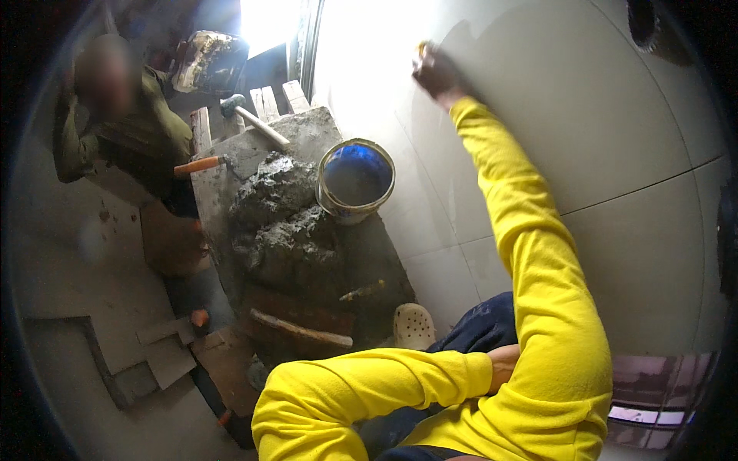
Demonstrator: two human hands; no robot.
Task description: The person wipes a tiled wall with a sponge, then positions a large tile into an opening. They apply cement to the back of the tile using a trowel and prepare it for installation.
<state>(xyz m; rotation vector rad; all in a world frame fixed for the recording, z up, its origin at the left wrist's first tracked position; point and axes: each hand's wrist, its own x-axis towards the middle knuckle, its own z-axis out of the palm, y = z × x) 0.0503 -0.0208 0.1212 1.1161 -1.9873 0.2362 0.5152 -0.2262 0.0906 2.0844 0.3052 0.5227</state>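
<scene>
My right hand (437, 75) reaches up along a pale tiled wall (607, 115), its fingers closed on a small yellowish object that is too blurred to name. My left hand (503, 365) is tucked behind my right upper arm, with only the wrist showing and its fingers hidden. Left of my right forearm, a bucket (355, 206) with a blue inside stands beside lumpy grey mortar (277, 192) on a mortar-caked board (223, 269). A white-handled mallet (261, 127), an orange-handled tool (198, 166), a small trowel-like tool (361, 290) and a long wooden-handled tool (300, 328) lie around the mortar.
A co-worker in an olive top (138, 146) is at the upper left. A blackened container (209, 61) and wooden slats (269, 102) sit near a bright opening. Cut tile pieces (165, 361) lie at the lower left. A perforated clog (411, 326) shows below the bucket.
</scene>
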